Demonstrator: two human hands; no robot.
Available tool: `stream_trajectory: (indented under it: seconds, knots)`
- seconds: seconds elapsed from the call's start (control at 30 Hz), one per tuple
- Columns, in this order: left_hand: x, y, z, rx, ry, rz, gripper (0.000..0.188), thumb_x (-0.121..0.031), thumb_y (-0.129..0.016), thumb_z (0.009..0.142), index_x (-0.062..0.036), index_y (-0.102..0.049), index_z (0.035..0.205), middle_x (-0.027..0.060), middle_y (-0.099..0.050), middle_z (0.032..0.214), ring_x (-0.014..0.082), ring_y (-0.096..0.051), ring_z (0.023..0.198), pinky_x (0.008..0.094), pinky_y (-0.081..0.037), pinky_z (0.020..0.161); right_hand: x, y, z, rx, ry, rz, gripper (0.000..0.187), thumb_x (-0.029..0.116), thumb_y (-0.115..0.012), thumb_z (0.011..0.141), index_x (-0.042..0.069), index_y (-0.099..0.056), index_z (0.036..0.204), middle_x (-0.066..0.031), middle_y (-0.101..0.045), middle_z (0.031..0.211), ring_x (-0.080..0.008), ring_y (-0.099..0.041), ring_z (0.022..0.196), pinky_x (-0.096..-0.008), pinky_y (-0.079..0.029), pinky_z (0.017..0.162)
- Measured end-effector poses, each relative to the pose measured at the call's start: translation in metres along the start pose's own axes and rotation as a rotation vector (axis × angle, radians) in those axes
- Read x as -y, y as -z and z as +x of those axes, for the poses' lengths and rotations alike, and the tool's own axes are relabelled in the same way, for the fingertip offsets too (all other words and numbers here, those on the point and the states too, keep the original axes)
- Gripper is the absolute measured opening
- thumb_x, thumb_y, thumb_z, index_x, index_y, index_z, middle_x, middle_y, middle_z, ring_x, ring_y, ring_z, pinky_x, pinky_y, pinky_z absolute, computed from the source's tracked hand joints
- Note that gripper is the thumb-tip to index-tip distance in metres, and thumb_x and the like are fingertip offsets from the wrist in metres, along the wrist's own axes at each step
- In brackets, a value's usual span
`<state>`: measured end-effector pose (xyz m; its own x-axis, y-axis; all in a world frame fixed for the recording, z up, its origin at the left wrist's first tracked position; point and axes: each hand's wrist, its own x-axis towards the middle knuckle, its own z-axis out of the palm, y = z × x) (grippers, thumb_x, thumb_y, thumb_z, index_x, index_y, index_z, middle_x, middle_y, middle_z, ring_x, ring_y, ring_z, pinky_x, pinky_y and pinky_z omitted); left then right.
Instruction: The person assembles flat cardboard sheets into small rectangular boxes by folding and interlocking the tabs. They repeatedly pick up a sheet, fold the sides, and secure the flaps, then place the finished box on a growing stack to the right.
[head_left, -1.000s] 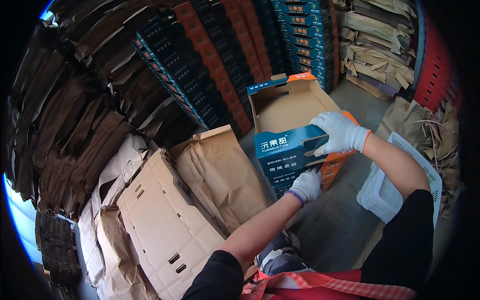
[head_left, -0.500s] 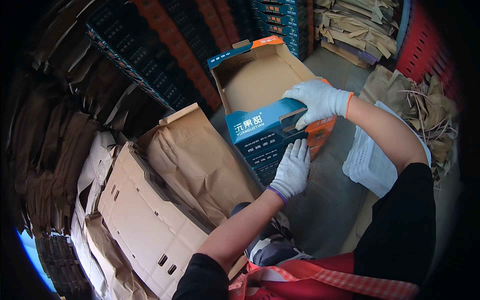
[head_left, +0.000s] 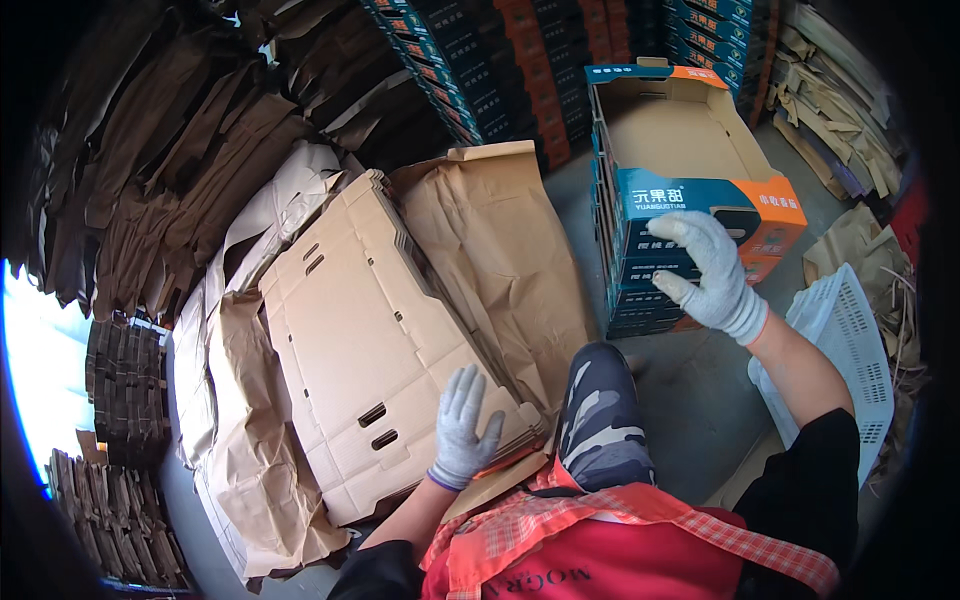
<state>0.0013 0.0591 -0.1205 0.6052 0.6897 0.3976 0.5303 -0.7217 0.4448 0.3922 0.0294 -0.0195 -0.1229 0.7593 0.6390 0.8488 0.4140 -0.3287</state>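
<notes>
My left hand is open at the near right end of the flat cardboard blanks; whether it touches them I cannot tell. My right hand, loosely curved and empty, is just on the near side of the teal-and-orange cardboard trays. These are stacked, probably to save room, right of the blanks, themselves piled flat, presumably for easy reach. Brown paper lies between both piles.
</notes>
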Motion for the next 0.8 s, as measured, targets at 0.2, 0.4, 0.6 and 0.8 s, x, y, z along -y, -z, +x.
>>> stream_trajectory:
  seconds: [0.2, 0.4, 0.6, 0.8]
  knots:
    - [0.192, 0.136, -0.123, -0.282, 0.788, 0.788, 0.094, -0.038, -0.064, 0.083, 0.0002, -0.011, 0.150, 0.0243, -0.021, 0.153, 0.0399, -0.023, 0.140, 0.0482, -0.017, 0.115, 0.099, -0.224, 0.029, 0.439, -0.794, 0.978, 0.056, 0.024, -0.070, 0.086, -0.004, -0.048, 0.130, -0.0219, -0.058, 0.124, -0.0276, -0.060, 0.109, -0.0321, -0.047, 0.094]
    - [0.272, 0.152, -0.151, -0.419, 1.292, -0.179, 0.082, -0.048, -0.060, 0.086, 0.0077, -0.033, 0.141, 0.0272, -0.047, 0.137, 0.0347, -0.043, 0.130, 0.0355, -0.035, 0.105, 0.127, -0.343, 0.083, 0.565, -0.888, 0.174, 0.092, 0.044, -0.073, 0.078, -0.003, -0.029, 0.143, -0.0264, -0.041, 0.141, -0.0370, -0.043, 0.130, -0.0404, -0.037, 0.107]
    - [0.228, 0.153, -0.167, -0.545, 1.173, -0.546, 0.071, -0.039, -0.066, 0.086, 0.0101, -0.045, 0.133, 0.0230, -0.049, 0.137, 0.0296, -0.046, 0.129, 0.0332, -0.034, 0.106, 0.130, -0.290, 0.083, 0.611, -0.753, 0.134, 0.093, 0.041, -0.073, 0.078, 0.000, -0.023, 0.146, -0.0275, -0.040, 0.141, -0.0396, -0.044, 0.128, -0.0404, -0.037, 0.106]
    - [0.207, 0.178, -0.176, -0.691, 1.070, -1.514, 0.032, -0.029, -0.064, 0.089, -0.0035, -0.064, 0.109, 0.0101, -0.068, 0.100, 0.0221, -0.066, 0.091, 0.0346, -0.053, 0.083, 0.096, -0.235, 0.098, 0.635, -0.895, 0.649, 0.071, 0.022, -0.065, 0.087, -0.004, -0.029, 0.142, -0.0194, -0.059, 0.123, -0.0298, -0.061, 0.107, -0.0371, -0.053, 0.087]
